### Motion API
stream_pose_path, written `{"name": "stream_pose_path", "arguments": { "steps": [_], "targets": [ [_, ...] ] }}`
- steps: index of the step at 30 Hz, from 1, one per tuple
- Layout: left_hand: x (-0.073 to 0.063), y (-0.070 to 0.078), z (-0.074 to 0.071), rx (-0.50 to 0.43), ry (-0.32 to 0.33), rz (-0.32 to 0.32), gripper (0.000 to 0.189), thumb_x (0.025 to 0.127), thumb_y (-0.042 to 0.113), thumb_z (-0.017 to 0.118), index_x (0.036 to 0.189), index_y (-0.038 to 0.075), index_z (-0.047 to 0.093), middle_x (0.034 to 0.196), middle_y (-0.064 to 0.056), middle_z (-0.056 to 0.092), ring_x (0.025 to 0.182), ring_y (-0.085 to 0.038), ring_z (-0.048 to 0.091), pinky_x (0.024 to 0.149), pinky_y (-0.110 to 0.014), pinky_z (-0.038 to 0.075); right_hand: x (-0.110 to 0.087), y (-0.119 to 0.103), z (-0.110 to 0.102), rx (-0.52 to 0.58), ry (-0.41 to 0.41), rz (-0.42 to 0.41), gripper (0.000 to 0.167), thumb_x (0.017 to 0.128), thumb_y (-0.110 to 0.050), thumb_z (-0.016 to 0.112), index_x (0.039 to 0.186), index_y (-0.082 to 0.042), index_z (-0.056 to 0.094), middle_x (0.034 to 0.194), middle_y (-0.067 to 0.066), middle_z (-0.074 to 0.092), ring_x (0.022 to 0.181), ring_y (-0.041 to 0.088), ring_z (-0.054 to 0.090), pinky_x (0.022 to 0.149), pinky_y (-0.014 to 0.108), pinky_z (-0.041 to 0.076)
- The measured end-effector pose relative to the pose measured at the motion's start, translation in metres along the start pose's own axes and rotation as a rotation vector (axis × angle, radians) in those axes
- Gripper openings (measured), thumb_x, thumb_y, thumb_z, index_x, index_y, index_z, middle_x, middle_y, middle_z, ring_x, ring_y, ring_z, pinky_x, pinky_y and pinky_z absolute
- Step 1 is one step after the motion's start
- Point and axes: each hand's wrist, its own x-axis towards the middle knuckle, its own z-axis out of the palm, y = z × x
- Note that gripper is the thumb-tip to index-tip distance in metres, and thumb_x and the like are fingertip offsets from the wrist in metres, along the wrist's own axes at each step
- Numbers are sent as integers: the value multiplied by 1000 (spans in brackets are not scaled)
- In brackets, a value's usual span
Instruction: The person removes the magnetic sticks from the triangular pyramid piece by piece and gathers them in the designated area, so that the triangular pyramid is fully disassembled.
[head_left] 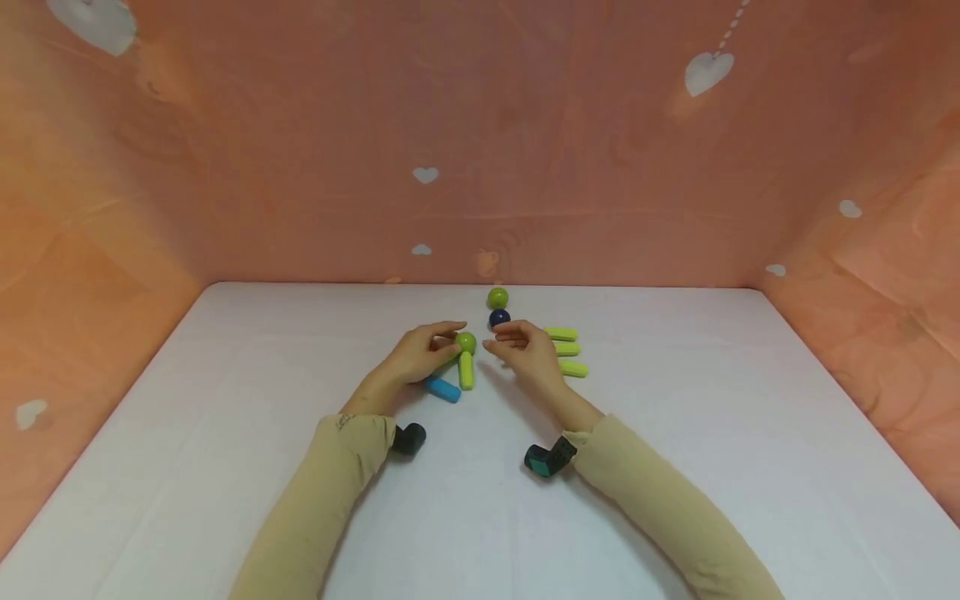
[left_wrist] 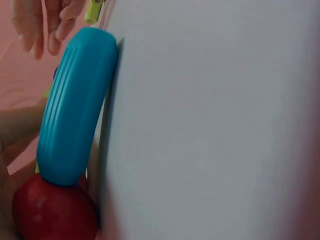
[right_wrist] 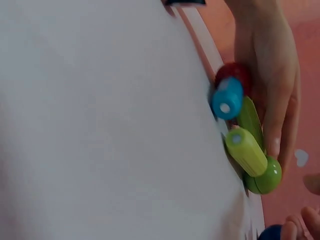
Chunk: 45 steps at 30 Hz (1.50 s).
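Observation:
My left hand (head_left: 416,354) pinches a bright green ball (head_left: 466,342) between thumb and fingers. A yellow-green rod (head_left: 466,371) meets this ball and points toward me; another green rod (right_wrist: 250,120) lies beneath the left hand. Below the palm, a blue rod (left_wrist: 77,107) touches a red ball (left_wrist: 55,210), which the hand hides in the head view. My right hand (head_left: 528,354) hovers to the right, thumb and fingers apart with nothing between them. Just beyond its fingertips sits a dark blue ball (head_left: 499,318).
Another green ball (head_left: 498,297) lies behind the dark blue one, near the back edge of the white table (head_left: 300,350). Several yellow-green rods (head_left: 573,369) are lined up right of my right hand. An orange cloth (head_left: 480,150) with white hearts surrounds the back and sides.

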Motion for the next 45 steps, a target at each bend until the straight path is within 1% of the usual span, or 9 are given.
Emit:
{"name": "stream_pose_path", "arguments": {
  "steps": [3,8,11,15,21,30,37,40,45],
  "targets": [
    [0,0,1,8,-5,6,44,96,14,56,139,11,50,131,-20,57,115,-33,58,99,-47,45,-5,-1,2,-38,-60,-4,35,83,-16,74,113,0,65,105,15,67,94,25,64,76,23,51],
    [0,2,3,3,17,-2,41,95,12,57,136,10,54,127,-20,58,109,-32,60,93,-44,48,-10,2,4,-86,-149,13,36,81,-16,76,113,-1,66,100,13,68,88,18,63,73,21,49],
    [0,1,3,-22,31,-33,38,95,13,58,134,11,57,128,-19,58,112,-32,60,94,-44,48,-10,4,5,-113,-202,8,37,81,-16,76,113,-1,66,102,12,69,89,17,62,76,23,50],
    [-2,0,3,-84,58,-51,36,95,14,59,130,10,60,125,-19,61,112,-33,59,94,-43,48,-10,6,7,-151,-246,-21,36,81,-16,77,112,-1,67,102,12,69,87,16,61,75,22,48],
    [-3,-1,5,-137,80,-56,34,94,13,60,128,8,61,125,-16,62,111,-31,60,94,-41,48,-9,4,8,-193,-272,-35,36,80,-17,77,112,-1,68,97,10,70,80,12,57,69,20,45],
    [-2,-1,6,-139,78,-98,35,93,14,62,129,10,61,127,-14,62,115,-31,59,99,-42,46,-9,1,7,-222,-243,25,30,82,-14,75,109,-3,71,91,6,71,81,12,61,66,19,46],
    [-2,4,5,-111,88,-56,35,92,11,63,127,8,62,125,-16,63,111,-32,62,97,-42,47,-12,3,0,-221,-221,34,26,81,-11,73,105,-3,73,89,7,71,80,13,60,65,18,46],
    [-1,4,6,-100,87,-48,35,93,10,62,128,7,61,127,-17,62,112,-32,62,98,-42,47,-17,4,-6,-230,-251,31,24,81,-8,73,104,-2,73,87,6,71,80,12,60,66,19,47],
    [1,3,8,-110,96,-86,36,93,10,62,129,9,61,130,-16,60,115,-32,60,100,-42,45,-28,8,-25,-245,-328,0,25,83,-8,72,108,-3,72,94,7,71,83,12,60,70,21,48]
  ]
}}
